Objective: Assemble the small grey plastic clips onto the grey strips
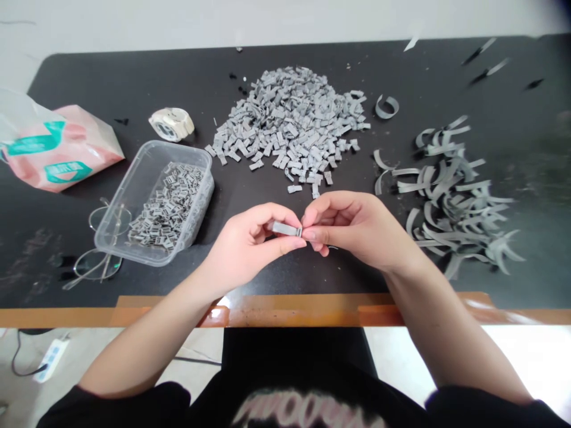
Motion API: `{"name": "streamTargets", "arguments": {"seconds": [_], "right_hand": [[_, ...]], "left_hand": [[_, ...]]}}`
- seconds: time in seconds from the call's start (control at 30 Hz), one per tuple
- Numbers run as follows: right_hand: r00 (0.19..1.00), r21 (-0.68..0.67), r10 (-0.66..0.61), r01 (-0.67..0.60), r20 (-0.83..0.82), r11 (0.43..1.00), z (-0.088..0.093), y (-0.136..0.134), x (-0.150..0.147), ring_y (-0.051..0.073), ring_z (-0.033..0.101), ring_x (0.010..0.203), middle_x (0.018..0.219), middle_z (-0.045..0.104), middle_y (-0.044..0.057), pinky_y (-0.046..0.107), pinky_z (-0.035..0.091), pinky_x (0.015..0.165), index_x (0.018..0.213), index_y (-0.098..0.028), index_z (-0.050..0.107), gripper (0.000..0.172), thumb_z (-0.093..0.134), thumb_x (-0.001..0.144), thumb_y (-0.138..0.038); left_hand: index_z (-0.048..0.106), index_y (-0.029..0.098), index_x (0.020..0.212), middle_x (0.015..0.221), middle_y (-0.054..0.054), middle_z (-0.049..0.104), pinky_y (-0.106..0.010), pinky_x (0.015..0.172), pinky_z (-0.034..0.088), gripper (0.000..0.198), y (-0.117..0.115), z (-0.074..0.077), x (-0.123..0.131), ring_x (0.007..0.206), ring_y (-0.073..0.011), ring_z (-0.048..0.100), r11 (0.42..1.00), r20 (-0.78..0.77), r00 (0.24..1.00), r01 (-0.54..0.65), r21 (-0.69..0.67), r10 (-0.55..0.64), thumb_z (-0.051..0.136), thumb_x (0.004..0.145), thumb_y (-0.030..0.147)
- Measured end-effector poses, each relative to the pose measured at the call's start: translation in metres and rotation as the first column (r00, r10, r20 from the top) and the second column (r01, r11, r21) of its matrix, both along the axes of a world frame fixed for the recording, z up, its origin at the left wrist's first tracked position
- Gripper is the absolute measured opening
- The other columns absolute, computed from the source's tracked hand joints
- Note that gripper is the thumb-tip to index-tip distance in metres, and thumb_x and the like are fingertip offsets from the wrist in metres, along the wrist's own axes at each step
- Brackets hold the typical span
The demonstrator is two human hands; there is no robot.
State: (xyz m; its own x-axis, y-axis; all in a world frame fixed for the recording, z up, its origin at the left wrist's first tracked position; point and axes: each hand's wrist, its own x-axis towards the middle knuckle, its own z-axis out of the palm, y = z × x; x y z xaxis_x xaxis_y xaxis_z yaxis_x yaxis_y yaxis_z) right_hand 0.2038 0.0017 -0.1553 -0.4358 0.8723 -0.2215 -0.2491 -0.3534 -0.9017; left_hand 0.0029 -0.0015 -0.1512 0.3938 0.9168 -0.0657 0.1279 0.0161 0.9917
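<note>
a small grey plastic piece (284,229) is pinched between both hands above the black table top (80,77), in the head view. the left hand (247,246) holds its length between thumb and fingers, while the right hand (357,229) closes its fingertips (310,235) on the piece's right end, so the hands are together and touching. beyond them lies a heap of small grey pieces (285,128), its nearest bits just past the fingers. to the left stands a clear plastic tub (154,202) holding more grey pieces (167,205), with glasses (104,264) against its side and a pink plastic bag (62,148) and a roll of tape (172,123) further off. to the right lies a scatter of curved grey strips (450,196). orange tape (285,312) runs along the near table edge.
</note>
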Motion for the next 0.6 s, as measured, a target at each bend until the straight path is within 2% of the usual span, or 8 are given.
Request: {"name": "streamTargets", "arguments": {"seconds": [0.1, 0.2, 0.3, 0.37, 0.5, 0.6], "right_hand": [[1.0, 0.001, -0.005, 0.005, 0.006, 1.0, -0.001, 0.0, -0.001, 0.008, 0.063, 0.053, 0.061, 0.07, -0.003, 0.017, 0.054, 0.052, 0.076, -0.015, 0.073, 0.022, 0.093, 0.066, -0.013], [0.999, -0.004, -0.024, 0.024, 0.024, 1.0, -0.006, 0.0, -0.002, 0.009, 0.065, 0.054, 0.062, 0.072, -0.002, 0.019, 0.056, 0.055, 0.077, -0.015, 0.073, 0.022, 0.092, 0.067, -0.014], [0.99, -0.019, -0.112, 0.114, 0.09, 0.993, -0.012, -0.001, -0.007, 0.009, 0.067, 0.055, 0.063, 0.074, -0.001, 0.02, 0.056, 0.058, 0.078, -0.015, 0.072, 0.022, 0.091, 0.068, -0.015], [0.979, -0.041, -0.17, 0.176, 0.113, 0.984, -0.015, -0.001, -0.012, 0.01, 0.068, 0.057, 0.063, 0.074, -0.001, 0.019, 0.055, 0.057, 0.079, -0.015, 0.072, 0.023, 0.092, 0.067, -0.016], [0.974, -0.051, -0.18, 0.189, 0.139, 0.981, -0.019, -0.003, -0.018, 0.01, 0.067, 0.057, 0.073, 0.077, -0.001, 0.022, 0.055, 0.058, 0.084, -0.016, 0.073, 0.028, 0.092, 0.063, -0.016], [0.943, 0.028, -0.203, 0.203, 0.265, 0.979, -0.019, -0.005, -0.019, 0.009, 0.064, 0.054, 0.075, 0.076, -0.002, 0.025, 0.054, 0.06, 0.084, -0.017, 0.072, 0.021, 0.087, 0.07, -0.021]], "left_hand": [[0.07, 0.017, 0.086, 0.077, 0.001, 0.071, -0.022, 0.067, 0.053, 0.014, 0.0, -0.001, -0.002, 0.069, -0.0117, 0.065, 0.999, -0.062, 0.997, 0.036, 0.005, -0.036, 0.08, 0.08, 0.023], [0.069, 0.017, 0.088, 0.083, 0.0, 0.073, -0.023, 0.071, 0.052, 0.009, -0.001, -0.003, -0.003, 0.076, -0.0132, 0.067, 0.983, -0.24, 0.971, 0.051, 0.175, -0.008, 0.077, 0.085, 0.022], [0.068, 0.018, 0.091, 0.089, 0.0, 0.073, -0.023, 0.073, 0.051, 0.003, -0.002, -0.007, -0.003, 0.081, -0.0139, 0.067, 0.892, -0.427, 0.901, 0.126, 0.433, 0.08, 0.071, 0.09, 0.019], [0.066, 0.018, 0.092, 0.091, -0.001, 0.072, -0.024, 0.075, 0.052, 0.002, -0.003, -0.012, -0.003, 0.083, -0.0143, 0.067, 0.823, -0.497, 0.858, 0.187, 0.537, 0.129, 0.067, 0.094, 0.019], [0.063, 0.015, 0.095, 0.092, -0.004, 0.071, -0.026, 0.076, 0.053, 0.004, -0.003, -0.021, -0.005, 0.083, -0.0166, 0.067, 0.717, -0.58, 0.785, 0.275, 0.641, 0.218, 0.061, 0.097, 0.019], [0.062, 0.014, 0.096, 0.092, -0.006, 0.071, -0.028, 0.079, 0.054, 0.007, -0.003, -0.025, -0.005, 0.084, -0.0178, 0.067, 0.663, -0.593, 0.766, 0.312, 0.68, 0.248, 0.058, 0.099, 0.019]]}}
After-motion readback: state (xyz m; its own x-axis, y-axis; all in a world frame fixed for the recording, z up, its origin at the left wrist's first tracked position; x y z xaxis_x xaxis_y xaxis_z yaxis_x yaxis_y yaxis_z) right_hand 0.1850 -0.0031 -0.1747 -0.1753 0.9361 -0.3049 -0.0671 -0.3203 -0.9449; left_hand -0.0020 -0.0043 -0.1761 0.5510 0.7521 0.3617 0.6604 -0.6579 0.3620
